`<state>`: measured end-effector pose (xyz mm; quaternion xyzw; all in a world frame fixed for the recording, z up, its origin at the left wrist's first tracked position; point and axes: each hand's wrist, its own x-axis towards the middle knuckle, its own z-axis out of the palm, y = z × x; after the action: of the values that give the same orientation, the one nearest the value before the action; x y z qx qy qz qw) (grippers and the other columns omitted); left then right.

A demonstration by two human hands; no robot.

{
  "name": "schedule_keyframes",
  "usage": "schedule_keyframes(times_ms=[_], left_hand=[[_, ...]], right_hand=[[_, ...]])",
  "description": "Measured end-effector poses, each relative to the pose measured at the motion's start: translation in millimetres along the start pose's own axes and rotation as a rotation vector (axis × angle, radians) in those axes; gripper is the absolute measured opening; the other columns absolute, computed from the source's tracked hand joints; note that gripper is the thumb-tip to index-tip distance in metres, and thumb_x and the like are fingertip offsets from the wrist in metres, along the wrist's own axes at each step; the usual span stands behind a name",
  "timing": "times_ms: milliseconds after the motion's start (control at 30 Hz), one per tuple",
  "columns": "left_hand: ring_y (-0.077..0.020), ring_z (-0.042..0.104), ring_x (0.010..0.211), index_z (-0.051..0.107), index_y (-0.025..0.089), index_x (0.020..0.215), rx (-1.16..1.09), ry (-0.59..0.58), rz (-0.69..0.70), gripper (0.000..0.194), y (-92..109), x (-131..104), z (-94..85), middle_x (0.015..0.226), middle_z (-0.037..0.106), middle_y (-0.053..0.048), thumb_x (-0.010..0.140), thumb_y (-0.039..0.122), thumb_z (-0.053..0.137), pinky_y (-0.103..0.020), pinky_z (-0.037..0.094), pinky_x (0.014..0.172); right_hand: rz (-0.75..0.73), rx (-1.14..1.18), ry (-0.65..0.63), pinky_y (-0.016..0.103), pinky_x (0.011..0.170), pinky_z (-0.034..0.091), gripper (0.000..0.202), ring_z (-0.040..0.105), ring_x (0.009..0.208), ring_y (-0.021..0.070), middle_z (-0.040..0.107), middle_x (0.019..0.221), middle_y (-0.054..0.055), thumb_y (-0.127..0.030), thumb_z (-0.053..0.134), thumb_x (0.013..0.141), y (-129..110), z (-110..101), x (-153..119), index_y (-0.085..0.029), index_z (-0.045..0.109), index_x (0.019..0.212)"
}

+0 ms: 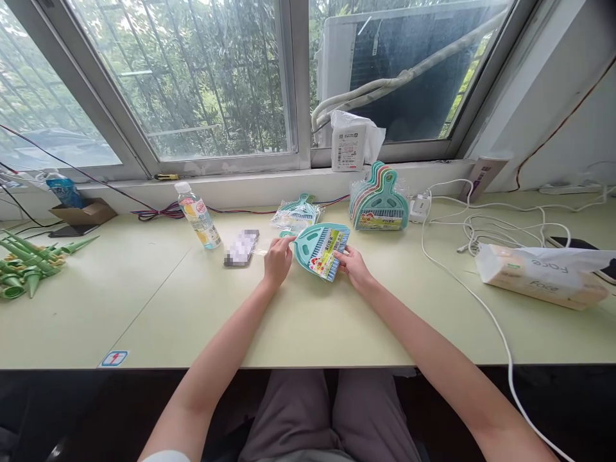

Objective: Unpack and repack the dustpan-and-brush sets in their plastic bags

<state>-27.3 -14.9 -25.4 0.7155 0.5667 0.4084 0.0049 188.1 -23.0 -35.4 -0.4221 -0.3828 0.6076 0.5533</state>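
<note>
A teal dustpan and brush set (321, 250) with a colourful label and blue bristles is held just above the table, tilted. My right hand (353, 264) pinches its right edge at the bristles. At its left, the handle end lies in the closed fingers of my left hand (279, 260). Behind it, a similar set in clear plastic (296, 213) lies on the table. Several more sets (380, 200), in teal, pink and white, stand in a row at the back right.
A bottle (199, 216) and a phone (241, 248) are left of my hands. White cables (495, 224) and a tissue pack (541, 274) lie right. Green cone-shaped pieces (29, 263) lie far left; a white packet (350, 144) stands on the windowsill.
</note>
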Motion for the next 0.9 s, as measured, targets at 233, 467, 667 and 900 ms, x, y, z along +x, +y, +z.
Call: schedule_keyframes(times_ms=[233, 467, 667, 900], left_hand=[[-0.0216, 0.053, 0.117, 0.062, 0.025, 0.119, 0.084, -0.008, 0.036, 0.045, -1.9, -0.1, 1.3, 0.116, 0.067, -0.004, 0.086, 0.002, 0.043, -0.033, 0.052, 0.086], [-0.0269, 0.053, 0.120, 0.055, 0.023, 0.129, 0.055, -0.080, 0.055, 0.057, -10.5, 0.9, 9.5, 0.127, 0.060, -0.011, 0.081, -0.003, 0.041, -0.041, 0.054, 0.087], [-0.0206, 0.059, 0.112, 0.054, 0.024, 0.126, -0.191, -0.015, 0.175, 0.046, -8.2, -0.2, 13.6, 0.114, 0.064, -0.008, 0.088, 0.005, 0.037, -0.039, 0.050, 0.094], [-0.0271, 0.039, 0.137, 0.050, 0.026, 0.128, -0.408, 0.189, 0.072, 0.051, 7.2, -2.4, 5.9, 0.138, 0.051, -0.011, 0.082, 0.038, 0.067, -0.046, 0.034, 0.112]], right_hand=[[-0.020, 0.100, 0.213, 0.026, 0.068, 0.061, 0.015, 0.070, 0.074, 0.0144, 0.074, 0.089, 0.003, -0.009, 0.059, 0.082, -1.9, -4.7, 1.1, -0.018, 0.061, 0.094], [0.006, 0.042, 0.088, 0.028, 0.066, 0.061, 0.019, 0.072, 0.075, 0.0162, 0.075, 0.094, 0.005, -0.012, 0.062, 0.081, 8.0, -7.5, 10.1, -0.018, 0.060, 0.098], [0.031, 0.001, -0.071, 0.030, 0.067, 0.061, 0.026, 0.072, 0.077, 0.0182, 0.075, 0.096, 0.005, -0.017, 0.070, 0.076, 14.6, 0.3, 6.1, -0.018, 0.064, 0.101], [-0.031, 0.210, 0.001, 0.028, 0.070, 0.059, 0.022, 0.071, 0.078, 0.0166, 0.075, 0.094, 0.005, -0.022, 0.076, 0.070, 5.9, 4.5, -0.7, -0.018, 0.068, 0.089]])
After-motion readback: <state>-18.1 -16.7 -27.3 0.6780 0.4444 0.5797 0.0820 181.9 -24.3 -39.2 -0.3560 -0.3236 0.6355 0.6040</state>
